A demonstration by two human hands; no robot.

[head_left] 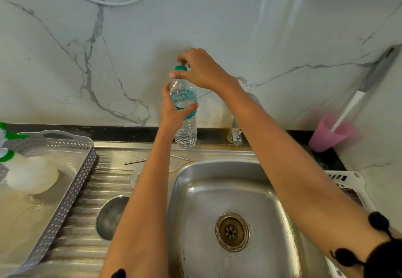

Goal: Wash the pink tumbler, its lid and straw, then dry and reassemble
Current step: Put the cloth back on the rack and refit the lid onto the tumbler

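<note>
The left hand is gripping a water bottle round its middle at the back of the sink, while the right hand is pinching its teal cap, probably unscrewing it for rinsing water. The pink tumbler is standing on the counter well to the right, untouched; a metal straw is lying on the drainboard. Washing seems barely begun: next the cap needs freeing and the tumbler bringing over the basin
</note>
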